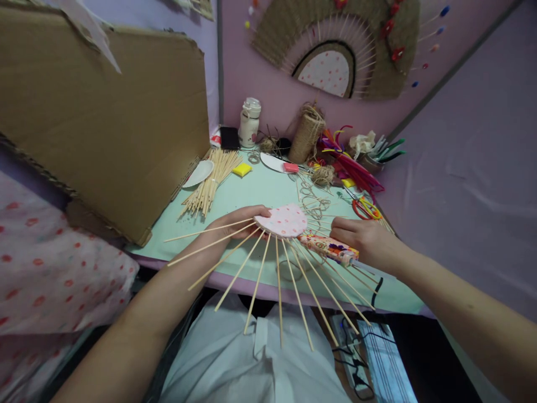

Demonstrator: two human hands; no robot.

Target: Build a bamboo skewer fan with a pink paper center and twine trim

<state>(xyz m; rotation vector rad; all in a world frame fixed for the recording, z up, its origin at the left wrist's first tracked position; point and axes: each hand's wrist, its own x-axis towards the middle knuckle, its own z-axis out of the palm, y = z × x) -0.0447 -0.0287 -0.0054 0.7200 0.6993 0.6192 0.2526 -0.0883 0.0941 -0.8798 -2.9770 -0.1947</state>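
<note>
A white half-round piece with pink dots [286,219] is held above the table by my left hand [245,221], its thumb on top and its fingers underneath. Thin wooden sticks [280,294] fan out from the curved edge toward my lap. My right hand [363,238] is curled round a flower-patterned hot glue gun [329,248], with a pale glue stick jutting from its rear. The gun's tip is close to the right side of the dotted piece. The gun partly hides the handle and my right fingers.
A sheet of cardboard [104,117] stands on the left. Behind lie a bundle of sticks [212,182], a yellow packet [242,170], a twine roll [307,133], a white bottle [250,123] and scissors [366,209]. A finished fan [335,47] hangs on the wall. Loose twine [314,201] trails behind my hands.
</note>
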